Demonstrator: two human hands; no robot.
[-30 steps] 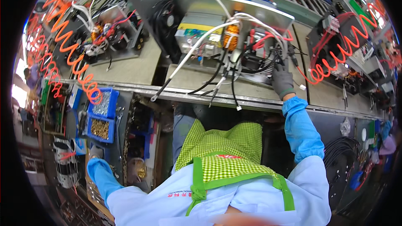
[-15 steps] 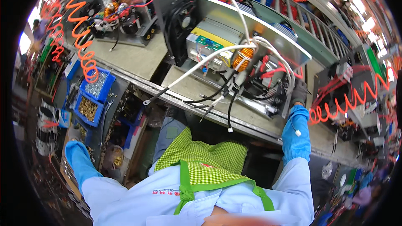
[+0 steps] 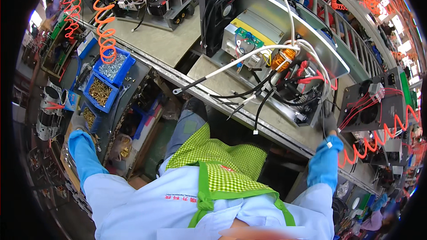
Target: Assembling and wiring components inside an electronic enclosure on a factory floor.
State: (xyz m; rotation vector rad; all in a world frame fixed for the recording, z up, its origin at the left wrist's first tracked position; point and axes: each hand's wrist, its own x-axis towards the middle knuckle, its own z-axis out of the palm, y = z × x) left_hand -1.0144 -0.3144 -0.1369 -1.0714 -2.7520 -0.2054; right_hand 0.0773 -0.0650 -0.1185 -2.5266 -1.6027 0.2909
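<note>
My left hand (image 3: 78, 121), in a grey glove, is at a small blue bin of brass-coloured fasteners (image 3: 88, 118) on the left. Its fingers are mostly hidden, so what it holds cannot be made out. My right hand (image 3: 329, 123), also gloved, is beside the right end of an open metal chassis (image 3: 307, 116) on the bench, its fingers smeared and partly behind the metal. The chassis carries a black fan (image 3: 222, 11), a copper-wound coil (image 3: 283, 59), a green circuit board (image 3: 249, 37) and thick white cables (image 3: 240, 61) hanging over the front.
Two more blue bins stand left, one with silvery screws (image 3: 112, 69), one with brass fasteners (image 3: 100, 91). A second open chassis (image 3: 164, 6) is at the back left. Orange coiled hoses (image 3: 106, 38) hang above. A dark-grey unit with red wires (image 3: 371, 102) stands right.
The view has swung, so the bench and chassis appear farther right. My left hand stays at the bin and my right hand stays by the chassis end, its forearm now lower in the picture.
</note>
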